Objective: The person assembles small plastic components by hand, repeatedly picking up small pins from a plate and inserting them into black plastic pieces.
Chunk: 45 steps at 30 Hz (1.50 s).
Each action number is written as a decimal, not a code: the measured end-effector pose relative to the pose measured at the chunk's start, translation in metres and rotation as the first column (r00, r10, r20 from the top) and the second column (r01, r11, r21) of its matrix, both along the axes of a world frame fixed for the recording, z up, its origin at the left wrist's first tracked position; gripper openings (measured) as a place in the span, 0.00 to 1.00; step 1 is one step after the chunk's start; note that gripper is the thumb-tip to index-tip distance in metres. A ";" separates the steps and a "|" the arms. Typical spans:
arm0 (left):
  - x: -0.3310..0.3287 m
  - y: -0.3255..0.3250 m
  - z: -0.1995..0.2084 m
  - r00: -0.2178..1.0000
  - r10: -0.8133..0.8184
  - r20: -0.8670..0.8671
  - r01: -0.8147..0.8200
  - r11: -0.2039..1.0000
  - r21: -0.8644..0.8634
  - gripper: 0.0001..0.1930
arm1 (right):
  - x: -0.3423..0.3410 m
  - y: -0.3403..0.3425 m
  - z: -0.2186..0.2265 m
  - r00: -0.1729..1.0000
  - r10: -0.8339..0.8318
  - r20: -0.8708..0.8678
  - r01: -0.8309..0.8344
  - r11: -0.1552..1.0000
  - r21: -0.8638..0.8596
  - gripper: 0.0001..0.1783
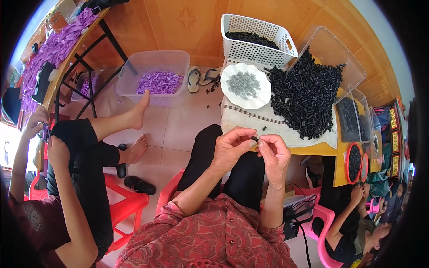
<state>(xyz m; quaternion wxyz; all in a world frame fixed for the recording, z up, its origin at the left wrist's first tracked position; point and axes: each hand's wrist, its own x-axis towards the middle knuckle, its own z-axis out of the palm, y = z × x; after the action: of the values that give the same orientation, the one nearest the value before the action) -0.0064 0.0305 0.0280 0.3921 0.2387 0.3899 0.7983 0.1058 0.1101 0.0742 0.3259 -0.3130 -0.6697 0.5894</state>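
Observation:
Just off the near edge of the table, above my lap, my left hand [233,146] and my right hand [273,155] meet. Between their thumbs and fingertips is a small black tube-like piece [254,138]; both hands pinch it, and the fingers hide part of it. Beyond them a big heap of similar short black pieces [304,96] spreads over a pale cloth [241,118]. To its left stands a white scalloped plate [225,91] with many small clear pieces [244,85] on it. One loose black piece [264,128] lies on the cloth near my fingers.
A white perforated basket [259,56] and a tipped clear bin [333,49] hold black pieces at the back. Red-rimmed trays [347,165] sit at right. On the floor, a clear tub [154,56] holds purple pieces. People sit at left and right, a red stool [127,201] beside me.

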 end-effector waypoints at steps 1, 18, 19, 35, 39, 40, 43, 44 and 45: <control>0.001 -0.001 0.000 1.000 0.002 -0.001 -0.002 1.000 0.002 0.15 | 0.000 -0.001 0.000 1.000 0.002 -0.001 -0.002 1.000 0.002 0.05; -0.002 -0.008 -0.005 0.975 -0.102 0.197 0.069 0.983 0.168 0.16 | -0.001 -0.009 0.010 0.998 -0.019 -0.060 0.019 1.000 -0.002 0.05; -0.002 -0.009 -0.004 0.975 -0.101 0.198 0.067 0.983 0.170 0.16 | -0.001 -0.009 0.011 0.998 -0.018 -0.059 0.018 1.000 0.000 0.05; -0.003 -0.017 0.002 0.962 -0.118 0.247 0.086 0.987 0.137 0.11 | -0.006 -0.011 0.009 0.995 0.055 0.079 -0.075 0.958 0.278 0.02; -0.002 -0.018 -0.001 0.970 -0.124 0.211 0.104 0.989 0.100 0.10 | -0.006 -0.012 0.011 0.992 0.053 0.112 -0.088 0.937 0.338 0.02; -0.002 -0.018 -0.001 0.969 -0.123 0.212 0.104 0.990 0.101 0.10 | -0.006 -0.011 0.011 0.992 0.053 0.114 -0.089 0.937 0.338 0.02; -0.001 -0.018 -0.001 0.981 -0.102 0.164 0.088 0.992 0.089 0.10 | -0.006 -0.011 0.012 0.990 0.063 0.126 -0.107 0.917 0.385 0.03; -0.001 -0.018 -0.001 0.986 -0.094 0.134 0.084 0.993 0.081 0.10 | -0.005 -0.010 0.012 0.989 0.069 0.130 -0.115 0.914 0.389 0.03; -0.001 -0.018 -0.001 0.991 -0.085 0.104 0.078 0.994 0.073 0.10 | -0.006 -0.010 0.012 0.988 0.076 0.134 -0.124 0.912 0.392 0.03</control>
<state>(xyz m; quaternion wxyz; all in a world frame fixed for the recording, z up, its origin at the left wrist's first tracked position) -0.0078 0.0122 0.0275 0.4360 0.2249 0.3305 0.8063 0.1003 0.0998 0.0863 0.3128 -0.2391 -0.8087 0.4370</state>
